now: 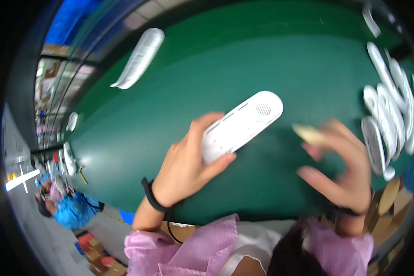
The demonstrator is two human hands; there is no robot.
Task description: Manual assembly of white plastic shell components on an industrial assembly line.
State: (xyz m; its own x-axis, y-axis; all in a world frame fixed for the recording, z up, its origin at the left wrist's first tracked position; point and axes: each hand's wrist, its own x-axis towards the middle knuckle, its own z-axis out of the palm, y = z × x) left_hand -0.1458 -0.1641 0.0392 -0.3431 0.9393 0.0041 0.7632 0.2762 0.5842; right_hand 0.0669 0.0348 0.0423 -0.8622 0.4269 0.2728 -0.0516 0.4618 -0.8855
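Observation:
My left hand (181, 165) grips a long white plastic housing (246, 124) by its near end, thumb on one side and fingers on the other. The housing has rounded ends and a round patch of small holes near its far end. To the right, my right hand (340, 165) hovers above the green table, blurred by motion. Its thumb and fingers are spread apart, and no object shows between them. A pale yellow covering, which looks like a finger cot (308, 134), sits on one fingertip. Both wrists wear dark bands.
Several similar white housings (386, 119) lie bunched along the right side of the green table (262, 193). One white curved piece (140, 57) rests at the far left. More white parts (69, 158) lie at the left end, where a person in blue (76, 209) is beyond.

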